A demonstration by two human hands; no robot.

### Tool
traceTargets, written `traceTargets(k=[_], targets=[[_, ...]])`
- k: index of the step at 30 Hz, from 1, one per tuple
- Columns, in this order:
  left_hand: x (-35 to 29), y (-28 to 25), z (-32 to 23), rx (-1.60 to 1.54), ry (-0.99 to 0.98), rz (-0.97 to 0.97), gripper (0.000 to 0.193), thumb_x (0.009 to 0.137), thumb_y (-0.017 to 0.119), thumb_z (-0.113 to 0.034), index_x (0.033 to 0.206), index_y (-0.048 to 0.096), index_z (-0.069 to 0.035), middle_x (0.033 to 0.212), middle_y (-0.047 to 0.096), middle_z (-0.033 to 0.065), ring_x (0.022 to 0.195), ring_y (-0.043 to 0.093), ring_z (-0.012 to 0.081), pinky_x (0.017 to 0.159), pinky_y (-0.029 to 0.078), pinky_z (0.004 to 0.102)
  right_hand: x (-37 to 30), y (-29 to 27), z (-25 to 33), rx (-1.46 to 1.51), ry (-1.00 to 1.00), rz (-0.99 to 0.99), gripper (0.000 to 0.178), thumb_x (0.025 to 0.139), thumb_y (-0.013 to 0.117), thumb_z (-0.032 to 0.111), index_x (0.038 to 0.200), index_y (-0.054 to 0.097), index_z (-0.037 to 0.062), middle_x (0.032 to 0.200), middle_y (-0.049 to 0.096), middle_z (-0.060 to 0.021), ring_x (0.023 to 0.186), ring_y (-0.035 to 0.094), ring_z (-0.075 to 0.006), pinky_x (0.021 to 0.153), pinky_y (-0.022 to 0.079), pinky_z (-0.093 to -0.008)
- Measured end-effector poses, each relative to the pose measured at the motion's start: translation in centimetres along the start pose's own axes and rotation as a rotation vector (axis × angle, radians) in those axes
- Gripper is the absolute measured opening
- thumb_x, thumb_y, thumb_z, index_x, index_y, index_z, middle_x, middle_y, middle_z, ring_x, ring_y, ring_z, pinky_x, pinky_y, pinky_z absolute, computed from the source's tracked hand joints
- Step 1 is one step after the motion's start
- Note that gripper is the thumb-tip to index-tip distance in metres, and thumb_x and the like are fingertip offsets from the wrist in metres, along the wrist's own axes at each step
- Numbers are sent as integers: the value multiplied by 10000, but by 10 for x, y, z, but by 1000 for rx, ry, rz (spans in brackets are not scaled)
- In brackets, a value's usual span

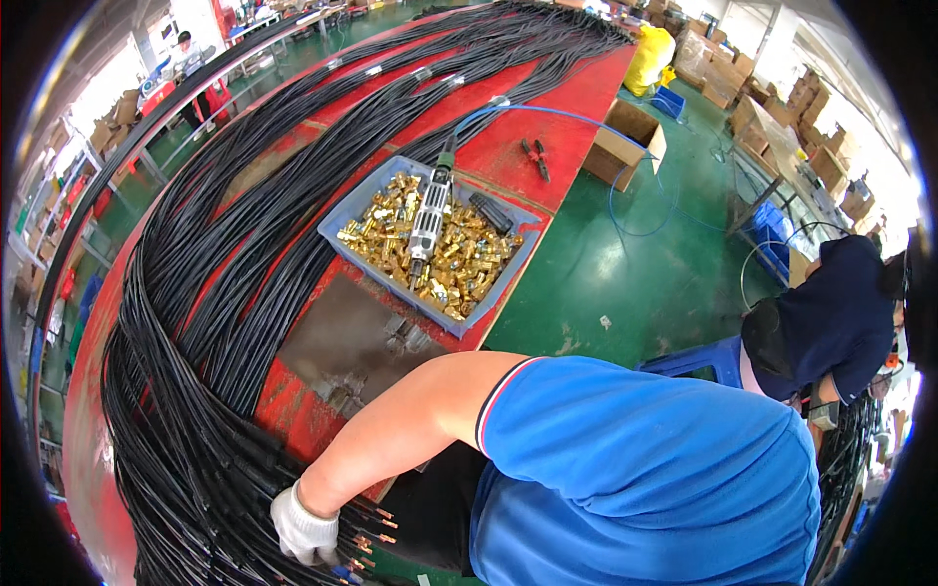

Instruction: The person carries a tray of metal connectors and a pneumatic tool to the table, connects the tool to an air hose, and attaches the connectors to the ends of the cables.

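Note:
My right hand, in a white knitted glove, is at the lower left with its fingers curled down on black cables. Around its fingertips show several bare copper-coloured cable ends. The bundle of black cables sweeps along the table and bends toward me beside the hand. My left hand is outside the picture. Farther up, a blue-grey plastic bin holds many brass fittings. Across it lies a silver hand-held air tool with a blue hose.
A dark metal plate with metal fixtures lies nearer me on the red table. Red-handled pliers rest beyond the bin. An open carton stands beside the table. To the right, a person in dark clothes sits near a blue stool.

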State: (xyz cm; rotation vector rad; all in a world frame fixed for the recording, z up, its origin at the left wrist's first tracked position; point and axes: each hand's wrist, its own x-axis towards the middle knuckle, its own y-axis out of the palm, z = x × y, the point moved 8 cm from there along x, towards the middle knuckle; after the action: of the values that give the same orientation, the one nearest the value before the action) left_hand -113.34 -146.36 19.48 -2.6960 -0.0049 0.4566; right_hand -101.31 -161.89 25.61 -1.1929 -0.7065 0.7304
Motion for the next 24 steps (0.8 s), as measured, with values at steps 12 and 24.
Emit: traceTargets(k=[12,24], targets=[[-1,25,-47,45,49,-39,376,1040,586,-305,1184,727,14,1003,721,115,889,639,215,822,506,342,-41,-34,14,175,55,-258,420,892,664,365,1304,667,284,933,731,-96,883,718,-348,754,564,-506],[-3,1,-33,-189,16,-20,395,1078,551,-317,769,538,-71,579,472,-15,509,416,63,475,328,276,-3,-19,17,-1,-71,-48,402,924,672,423,1303,650,292,791,706,-61,714,721,-306,603,566,-444]])
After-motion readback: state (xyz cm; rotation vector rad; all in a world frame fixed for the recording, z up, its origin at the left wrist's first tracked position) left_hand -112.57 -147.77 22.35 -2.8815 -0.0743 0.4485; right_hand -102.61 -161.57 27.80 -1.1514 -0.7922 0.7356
